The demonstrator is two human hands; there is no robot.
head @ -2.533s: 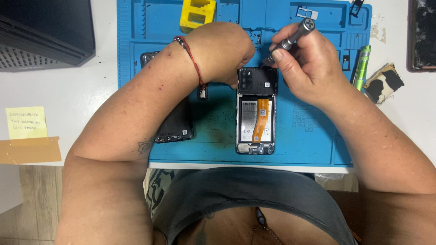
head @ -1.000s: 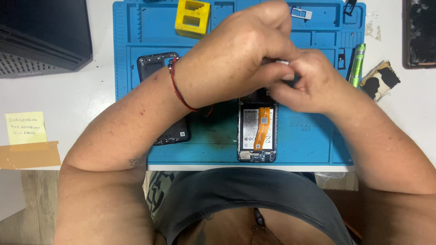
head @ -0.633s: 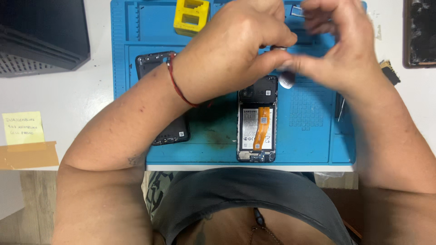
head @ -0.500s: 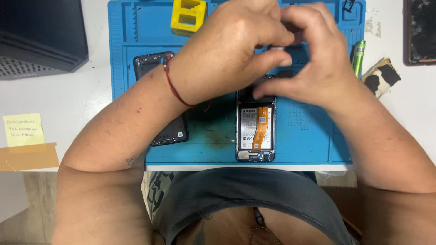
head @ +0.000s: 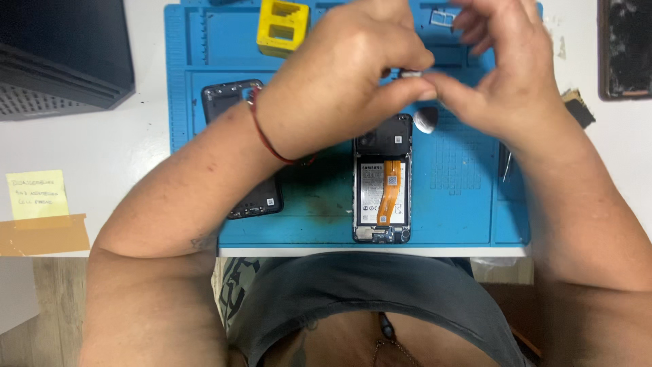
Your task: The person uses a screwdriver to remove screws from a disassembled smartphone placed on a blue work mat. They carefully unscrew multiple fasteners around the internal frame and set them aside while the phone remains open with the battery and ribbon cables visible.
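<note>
Head view, left hand [head: 346,75] and right hand [head: 509,75] pinching small metal part [head: 409,73] (fingertips meeting)

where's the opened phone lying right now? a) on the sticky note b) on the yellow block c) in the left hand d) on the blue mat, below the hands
d: the opened phone lies flat on the blue mat, below the left hand and right hand.

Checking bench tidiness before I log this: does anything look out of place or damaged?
Mostly orderly. The opened phone lies straight on the blue mat, with dark smudges beside it. A worn black pad sits off the mat, right of the right hand.
</note>
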